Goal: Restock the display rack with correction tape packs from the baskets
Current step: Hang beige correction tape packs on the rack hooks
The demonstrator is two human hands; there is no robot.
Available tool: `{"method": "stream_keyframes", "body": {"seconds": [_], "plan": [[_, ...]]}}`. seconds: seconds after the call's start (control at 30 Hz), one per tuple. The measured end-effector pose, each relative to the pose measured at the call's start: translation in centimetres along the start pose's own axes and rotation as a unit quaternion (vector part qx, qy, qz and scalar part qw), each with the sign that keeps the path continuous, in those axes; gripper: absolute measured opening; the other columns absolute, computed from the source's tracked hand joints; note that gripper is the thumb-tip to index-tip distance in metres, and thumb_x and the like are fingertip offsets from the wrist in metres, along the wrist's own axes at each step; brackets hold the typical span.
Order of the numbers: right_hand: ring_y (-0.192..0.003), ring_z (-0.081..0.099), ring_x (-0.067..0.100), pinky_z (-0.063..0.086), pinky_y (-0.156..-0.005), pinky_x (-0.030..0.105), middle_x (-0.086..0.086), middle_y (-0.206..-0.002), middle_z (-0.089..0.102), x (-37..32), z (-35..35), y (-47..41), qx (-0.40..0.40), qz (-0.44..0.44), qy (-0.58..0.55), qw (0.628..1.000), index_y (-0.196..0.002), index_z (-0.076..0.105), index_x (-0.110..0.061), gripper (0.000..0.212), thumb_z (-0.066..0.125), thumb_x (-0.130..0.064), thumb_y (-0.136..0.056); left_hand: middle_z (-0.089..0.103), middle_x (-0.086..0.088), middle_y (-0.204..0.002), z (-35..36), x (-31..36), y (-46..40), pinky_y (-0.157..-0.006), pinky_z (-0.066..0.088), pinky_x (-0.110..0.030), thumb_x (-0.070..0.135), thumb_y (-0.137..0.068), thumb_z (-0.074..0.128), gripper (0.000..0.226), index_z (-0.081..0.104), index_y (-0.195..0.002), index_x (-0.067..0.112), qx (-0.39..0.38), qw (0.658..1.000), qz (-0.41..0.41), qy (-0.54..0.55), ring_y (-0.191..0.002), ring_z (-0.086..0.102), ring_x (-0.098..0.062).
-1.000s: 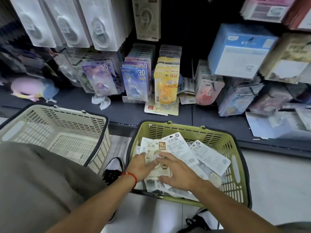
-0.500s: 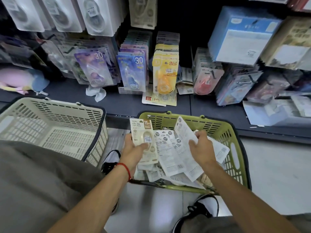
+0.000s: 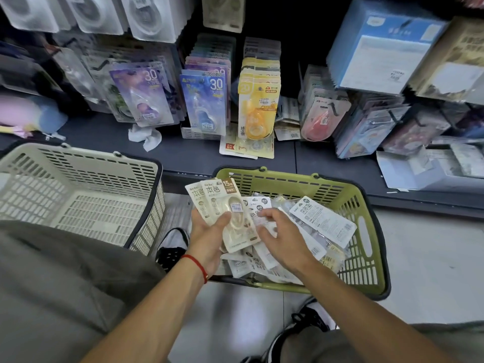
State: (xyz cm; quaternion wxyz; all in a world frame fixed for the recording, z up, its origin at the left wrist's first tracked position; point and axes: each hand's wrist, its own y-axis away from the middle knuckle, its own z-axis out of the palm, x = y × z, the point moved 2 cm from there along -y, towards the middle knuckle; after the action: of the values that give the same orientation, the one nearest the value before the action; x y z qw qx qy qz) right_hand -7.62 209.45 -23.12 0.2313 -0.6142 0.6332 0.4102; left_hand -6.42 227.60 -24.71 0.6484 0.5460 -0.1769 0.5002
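Correction tape packs (image 3: 225,205) in left hand (image 3: 209,226) overhang green basket's (image 3: 366,247) rim.

Stationery shop: stocked display rack (image 3: 209,100), shopping baskets (image 3: 366,247).

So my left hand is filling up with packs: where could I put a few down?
The white basket shows a bare floor. On the dark shelf, there is a bare strip between the crumpled tissue and the pink toy, and another in front of the tissue. The green basket and the shelf's right end are crowded.
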Motion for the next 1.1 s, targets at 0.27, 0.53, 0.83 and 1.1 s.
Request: {"method": "stream_keyframes", "body": {"seconds": [0.27,0.53,0.83,1.1], "plan": [[-0.144,0.042,0.027,0.034,-0.118,0.037,0.011,-0.159,0.045,2.6,0.6,-0.7,-0.102,0.039,0.227,0.968,-0.154,0.043,-0.009,0.058,0.056,-0.038,-0.105,0.078,0.005,-0.116,-1.8,0.2,-1.1,-0.070,0.065,-0.048,0.002,-0.100,0.066,0.041,0.055,-0.120,0.037,0.003,1.000,0.023,-0.012,-0.101,0.078,-0.020],[-0.094,0.073,0.035,0.055,-0.079,0.039,0.011,-0.103,0.078,1.4,-6.5,-0.9,0.209,0.134,-0.186,0.951,-0.104,0.074,-0.019,0.019,0.056,-0.016,-0.105,0.076,0.001,-0.125,-1.1,0.5,-0.6,-0.090,0.062,-0.057,0.019,-0.106,0.062,0.026,0.054,-0.126,0.033,-0.004,0.997,0.066,-0.038,-0.112,0.075,-0.024],[-0.086,0.070,0.013,0.055,-0.077,0.028,-0.004,-0.091,0.075,0.1,-0.2,-0.1,0.091,0.145,-0.188,0.967,-0.098,0.072,-0.018,0.017,0.061,-0.028,-0.105,0.077,0.005,-0.123,0.9,0.0,1.8,-0.068,0.063,-0.054,0.036,-0.083,0.078,0.057,0.046,-0.130,0.037,-0.137,0.990,-0.044,-0.014,-0.107,0.077,-0.028],[-0.141,0.039,0.028,0.036,-0.118,0.041,0.004,-0.152,0.042,5.2,-2.0,0.1,-0.056,0.084,0.382,0.919,-0.154,0.041,-0.020,0.070,0.059,-0.057,-0.097,0.076,0.001,-0.125,-0.6,0.8,0.9,-0.077,0.064,-0.056,0.016,-0.064,0.093,0.090,0.043,-0.137,0.033,-0.086,0.996,-0.013,-0.023,-0.110,0.076,-0.026]]}}
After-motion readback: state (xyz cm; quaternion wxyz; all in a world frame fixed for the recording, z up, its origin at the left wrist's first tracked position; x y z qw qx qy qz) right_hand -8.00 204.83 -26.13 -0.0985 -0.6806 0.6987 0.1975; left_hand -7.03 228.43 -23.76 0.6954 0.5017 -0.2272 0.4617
